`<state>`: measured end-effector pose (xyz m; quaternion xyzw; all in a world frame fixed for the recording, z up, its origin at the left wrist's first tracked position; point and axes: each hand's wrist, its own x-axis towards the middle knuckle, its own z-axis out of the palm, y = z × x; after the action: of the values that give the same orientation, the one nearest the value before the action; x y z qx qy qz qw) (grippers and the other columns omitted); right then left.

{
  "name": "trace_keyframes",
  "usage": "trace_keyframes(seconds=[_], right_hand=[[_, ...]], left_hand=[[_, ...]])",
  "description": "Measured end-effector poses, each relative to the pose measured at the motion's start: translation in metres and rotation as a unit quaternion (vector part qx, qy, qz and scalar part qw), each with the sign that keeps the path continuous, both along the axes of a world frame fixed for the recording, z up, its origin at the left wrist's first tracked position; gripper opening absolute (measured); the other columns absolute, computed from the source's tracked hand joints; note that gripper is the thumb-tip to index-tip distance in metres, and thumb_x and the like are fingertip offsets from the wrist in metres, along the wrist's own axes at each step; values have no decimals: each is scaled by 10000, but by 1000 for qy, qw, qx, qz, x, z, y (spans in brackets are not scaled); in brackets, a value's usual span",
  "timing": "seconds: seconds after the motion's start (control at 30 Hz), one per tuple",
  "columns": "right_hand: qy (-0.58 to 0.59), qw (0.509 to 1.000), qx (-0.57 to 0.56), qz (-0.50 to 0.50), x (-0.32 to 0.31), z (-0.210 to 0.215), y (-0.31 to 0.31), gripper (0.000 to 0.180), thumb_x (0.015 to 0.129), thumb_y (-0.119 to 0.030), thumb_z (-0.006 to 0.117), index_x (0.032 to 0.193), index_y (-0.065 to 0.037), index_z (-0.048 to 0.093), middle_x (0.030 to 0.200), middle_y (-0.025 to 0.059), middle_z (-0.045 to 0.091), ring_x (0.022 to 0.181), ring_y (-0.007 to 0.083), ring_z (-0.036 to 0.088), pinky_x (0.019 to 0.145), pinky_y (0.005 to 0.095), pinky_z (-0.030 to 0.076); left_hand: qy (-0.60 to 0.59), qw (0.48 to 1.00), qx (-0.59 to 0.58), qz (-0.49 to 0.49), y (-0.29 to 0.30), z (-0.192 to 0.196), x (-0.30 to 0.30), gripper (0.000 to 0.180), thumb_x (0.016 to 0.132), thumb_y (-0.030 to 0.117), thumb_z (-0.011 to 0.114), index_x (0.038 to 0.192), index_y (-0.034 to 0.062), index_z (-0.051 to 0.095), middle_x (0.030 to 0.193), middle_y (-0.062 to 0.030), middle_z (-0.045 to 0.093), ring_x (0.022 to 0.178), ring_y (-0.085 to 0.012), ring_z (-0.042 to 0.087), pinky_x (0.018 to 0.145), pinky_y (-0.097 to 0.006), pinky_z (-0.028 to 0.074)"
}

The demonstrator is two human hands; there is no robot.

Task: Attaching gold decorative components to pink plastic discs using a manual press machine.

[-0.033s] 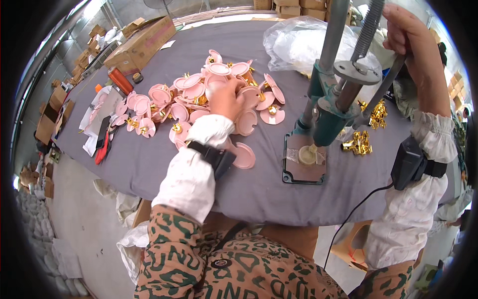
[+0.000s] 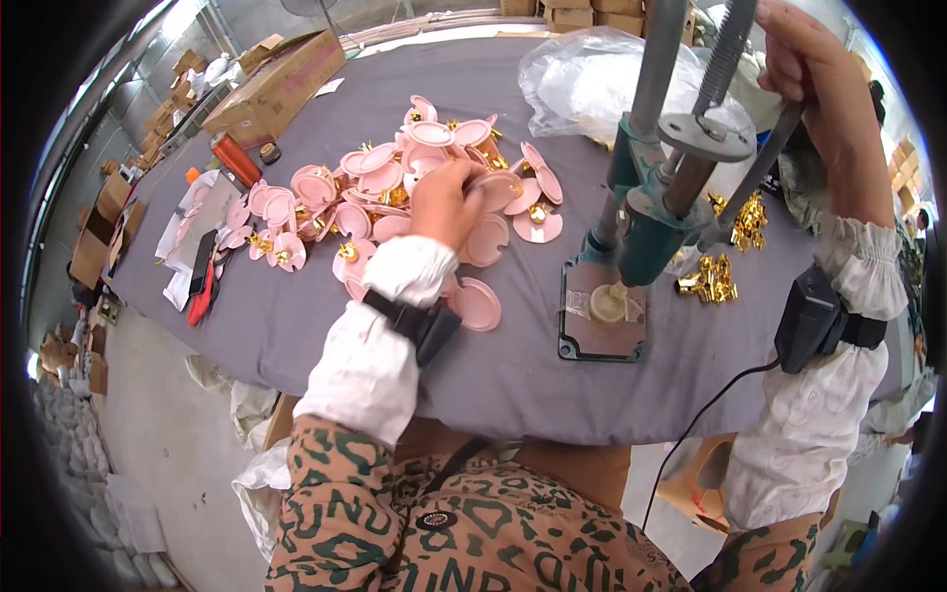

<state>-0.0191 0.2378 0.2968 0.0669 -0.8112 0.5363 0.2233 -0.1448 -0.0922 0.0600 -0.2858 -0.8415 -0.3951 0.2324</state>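
My left hand [image 2: 446, 205] reaches into a heap of round pink lids [image 2: 316, 187] with gold-coloured knobs. Its fingers are closed at the edge of one pink lid [image 2: 499, 190], though the fingertips are partly hidden. Another pink lid [image 2: 477, 304] lies flat beside my left wrist. At the upper right, my right hand [image 2: 797, 49] is wrapped round the lever [image 2: 774, 158] of a green hand press [image 2: 656, 232]. Under its ram, a small pale round pad [image 2: 608, 304] sits on the base plate [image 2: 597, 343]; no lid lies on it.
Gold metal parts [image 2: 712, 280] lie in two small piles right of the press. Behind it is a clear plastic bag [image 2: 582, 84]. At the left are a phone [image 2: 205, 259], a red-handled tool [image 2: 201, 301], an orange cylinder [image 2: 237, 158] and a cardboard box [image 2: 276, 89].
The pink lid at my left fingers has tilted flatter, and that hand has shifted slightly. My right hand stays on the lever.
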Motion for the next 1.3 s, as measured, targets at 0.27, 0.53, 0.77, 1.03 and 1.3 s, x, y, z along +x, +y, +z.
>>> trace_keyframes(seconds=[0.27,0.53,0.77,1.03,1.3], right_hand=[[174,975,46,-133,23,-11,-82,123,875,-134,565,843,-37,634,499,-46,402,429,83,370,472,256,394],[138,981,4,-137,25,-7,-81,129,873,-138,567,875,-30,637,504,-53,404,434,76,375,487,244,377],[82,987,3,-139,18,-3,-70,140,875,-121,557,895,7,609,500,-49,389,432,86,366,484,249,379],[128,986,13,-104,18,-7,-80,140,881,-112,542,896,16,595,504,-38,387,430,89,362,484,259,382],[28,986,37,-158,-62,24,89,115,890,-103,551,818,-19,581,537,-17,415,446,107,384,499,269,386]], left_hand=[[19,969,-127,-211,-20,-50,148,201,734,-40,553,927,18,542,989,-127,573,952,-305,574,792,-379,494],[-121,969,-120,-179,-24,-44,162,378,705,38,691,1053,19,545,1001,-165,585,1005,-348,548,870,-410,459],[-198,966,23,-163,15,-19,152,494,721,89,769,1129,39,494,945,-117,671,816,-228,649,718,-306,509],[-178,967,-11,-184,77,-30,118,602,699,123,752,1178,24,402,985,-168,681,920,-354,640,821,-391,499],[-185,961,-50,-198,113,-23,123,627,680,110,740,1180,-31,389,898,-193,662,864,-376,629,777,-416,499]])
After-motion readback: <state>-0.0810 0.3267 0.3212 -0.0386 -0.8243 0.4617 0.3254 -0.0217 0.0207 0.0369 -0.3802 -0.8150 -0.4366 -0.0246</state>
